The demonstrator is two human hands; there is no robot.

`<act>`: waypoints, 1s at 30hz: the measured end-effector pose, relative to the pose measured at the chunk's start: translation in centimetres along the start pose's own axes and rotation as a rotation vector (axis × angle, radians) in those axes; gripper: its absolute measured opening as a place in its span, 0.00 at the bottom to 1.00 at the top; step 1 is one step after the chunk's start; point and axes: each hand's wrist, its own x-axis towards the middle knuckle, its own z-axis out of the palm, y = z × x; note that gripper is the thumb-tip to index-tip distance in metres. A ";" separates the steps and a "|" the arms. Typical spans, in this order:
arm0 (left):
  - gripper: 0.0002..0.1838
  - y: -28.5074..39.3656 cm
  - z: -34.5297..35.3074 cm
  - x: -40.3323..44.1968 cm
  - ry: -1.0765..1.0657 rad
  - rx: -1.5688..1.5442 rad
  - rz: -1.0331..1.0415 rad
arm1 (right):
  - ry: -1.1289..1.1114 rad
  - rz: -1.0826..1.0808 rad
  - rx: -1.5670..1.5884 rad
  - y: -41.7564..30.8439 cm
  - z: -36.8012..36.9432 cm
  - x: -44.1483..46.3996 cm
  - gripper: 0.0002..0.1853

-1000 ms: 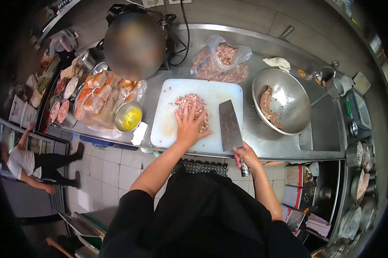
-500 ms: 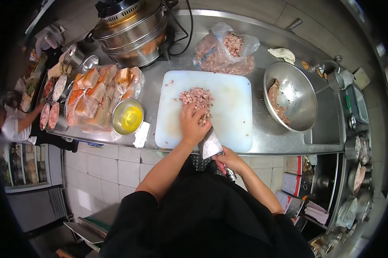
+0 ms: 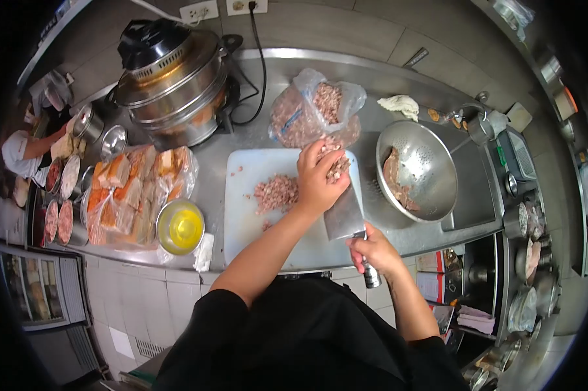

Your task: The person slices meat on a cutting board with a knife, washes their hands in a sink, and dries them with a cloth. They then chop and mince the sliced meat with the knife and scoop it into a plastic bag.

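My right hand [image 3: 376,249] grips the handle of a cleaver [image 3: 346,216], its wide blade raised over the right side of the white cutting board [image 3: 240,228]. My left hand [image 3: 320,182] curls over a heap of chopped meat [image 3: 337,168] at the blade's far end, pressing it there with the fingers. Another pile of chopped meat [image 3: 276,193] lies on the board, left of my hand. Just beyond the board sits a clear plastic bag [image 3: 287,117] with its mouth spread, holding more chopped meat.
A steel colander [image 3: 430,159] with meat pieces stands right, beside a sink [image 3: 479,189]. At left are bagged meat blocks [image 3: 128,186], a bowl of yellow liquid [image 3: 181,226] and a steel cooker [image 3: 170,91]. A white cloth [image 3: 400,105] lies behind. Another person [image 3: 23,153] works far left.
My hands and the cleaver have moved up and right across the board, carrying part of the chopped meat toward the bag. The pile on the board is smaller. The whole view has shifted.
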 end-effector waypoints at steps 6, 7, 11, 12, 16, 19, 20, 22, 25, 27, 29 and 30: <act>0.23 -2.5 11.3 11.1 0.065 -0.121 0.029 | 0.113 -0.076 -0.052 -8.6 -8.6 6.4 0.09; 0.22 -3.7 13.2 12.6 0.070 -0.170 -0.004 | 0.120 -0.060 -0.049 -9.9 -10.1 8.2 0.09; 0.19 -10.0 18.1 17.2 0.066 -0.089 0.003 | 0.029 -0.043 0.047 -13.9 -14.1 15.5 0.11; 0.19 -11.3 18.5 18.0 0.063 -0.086 0.008 | 0.026 -0.047 0.051 -14.4 -14.7 17.6 0.11; 0.22 -16.2 17.2 19.5 -0.133 0.078 -0.178 | -0.065 0.064 0.151 -14.6 -13.9 23.9 0.17; 0.25 -18.9 14.6 18.9 -0.382 0.316 -0.225 | -0.130 0.158 0.284 -12.5 -13.7 26.3 0.12; 0.25 -20.1 13.4 18.3 -0.394 0.320 -0.235 | -0.162 0.198 0.358 -11.3 -13.8 26.7 0.08; 0.25 -21.5 11.1 17.5 -0.639 0.481 -0.322 | -0.096 0.144 0.303 -11.2 -13.1 24.1 0.08; 0.25 -23.2 8.9 15.0 -0.687 0.589 -0.278 | -0.044 0.075 0.266 -11.0 -13.3 21.6 0.08; 0.26 -24.1 8.4 13.8 -0.739 0.632 -0.244 | -0.034 0.093 0.326 -10.7 -13.8 20.8 0.09; 0.28 -24.8 8.6 13.8 -0.891 0.699 -0.275 | -0.045 0.090 0.307 -10.5 -13.5 19.9 0.10; 0.31 -24.3 9.0 15.0 -0.984 0.732 -0.349 | -0.048 0.085 0.279 -10.7 -13.6 19.4 0.12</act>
